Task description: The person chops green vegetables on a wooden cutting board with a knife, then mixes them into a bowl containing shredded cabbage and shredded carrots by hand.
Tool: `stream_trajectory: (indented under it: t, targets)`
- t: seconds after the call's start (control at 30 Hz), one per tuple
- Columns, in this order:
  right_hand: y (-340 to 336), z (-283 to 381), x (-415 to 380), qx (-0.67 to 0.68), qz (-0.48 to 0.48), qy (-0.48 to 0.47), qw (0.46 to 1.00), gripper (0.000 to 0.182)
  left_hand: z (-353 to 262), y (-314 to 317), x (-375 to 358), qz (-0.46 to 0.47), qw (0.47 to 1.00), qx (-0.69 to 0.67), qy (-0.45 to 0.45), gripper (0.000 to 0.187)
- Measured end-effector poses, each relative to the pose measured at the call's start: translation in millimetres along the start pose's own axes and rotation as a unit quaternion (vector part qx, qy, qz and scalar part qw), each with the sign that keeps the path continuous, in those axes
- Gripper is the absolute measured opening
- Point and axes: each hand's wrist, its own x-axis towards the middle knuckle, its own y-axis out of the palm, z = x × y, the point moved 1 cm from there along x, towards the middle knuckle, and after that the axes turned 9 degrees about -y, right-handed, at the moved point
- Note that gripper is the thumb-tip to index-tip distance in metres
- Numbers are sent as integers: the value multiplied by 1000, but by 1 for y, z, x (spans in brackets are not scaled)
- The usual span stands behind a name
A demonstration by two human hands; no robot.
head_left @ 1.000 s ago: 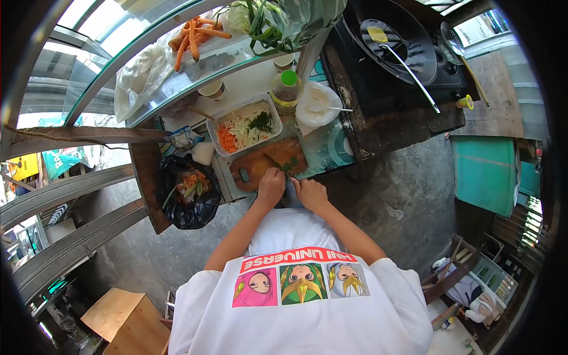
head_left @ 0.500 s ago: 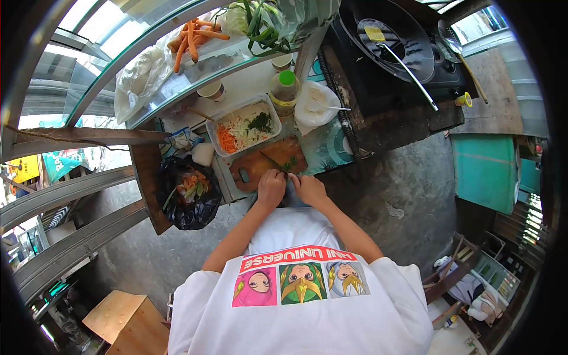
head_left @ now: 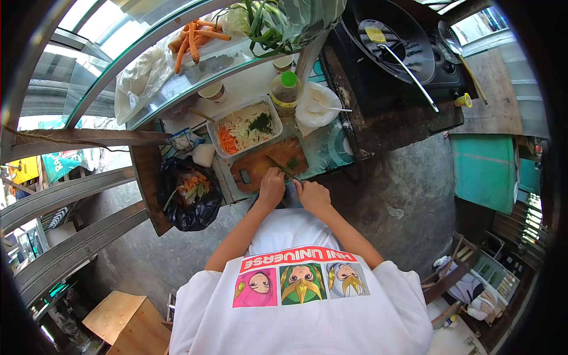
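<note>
A knife (head_left: 278,166) lies at a slant over the near side of the wooden cutting board (head_left: 255,164). My right hand (head_left: 313,196) is closed around its handle end, just past the board's near edge. By the blade's near side is my left hand (head_left: 271,189), its fingers curled together at the board's edge; whatever they pinch is hidden. A small heap of chopped greens (head_left: 292,163) sits on the board beyond the blade. Behind the board stands a clear plastic tub (head_left: 220,152) with shredded carrot, pale shreds and chopped greens in separate piles.
A black bag (head_left: 204,220) of vegetable scraps hangs at the left. Right of the tub are a green-capped bottle (head_left: 286,94) and a white container (head_left: 316,106) with a spoon. A wok (head_left: 408,59) sits on the stove, and carrots (head_left: 192,41) lie on the glass shelf.
The knife has shifted slightly right and toward me, so the greens now show apart from the blade. My right hand moved a little right and toward me; my left hand barely moved.
</note>
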Motion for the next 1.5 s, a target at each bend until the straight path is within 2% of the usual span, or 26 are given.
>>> stream_trajectory:
  t: [0.23,0.67,0.87,0.93,1.33,1.5]
  targets:
    - [1,-1,-4,-14,-47,-31,998,53,2,1,1,-15,1000,-4,13,14]
    - [14,-8,-1,-7,-50,-35,998,56,1,-1,0,-28,999,-23,13,13]
    - [6,-5,6,51,-22,6,998,60,3,-4,-2,-26,997,-74,-3,10]
    - [-10,-2,5,80,-6,35,996,60,2,-5,-2,-26,992,-117,-46,10]
    - [-18,12,-13,10,-8,2,1000,60,3,2,-2,-48,992,-99,-67,9]
    - [8,-9,5,-14,-27,-30,999,59,2,2,3,-57,987,-128,-77,9]
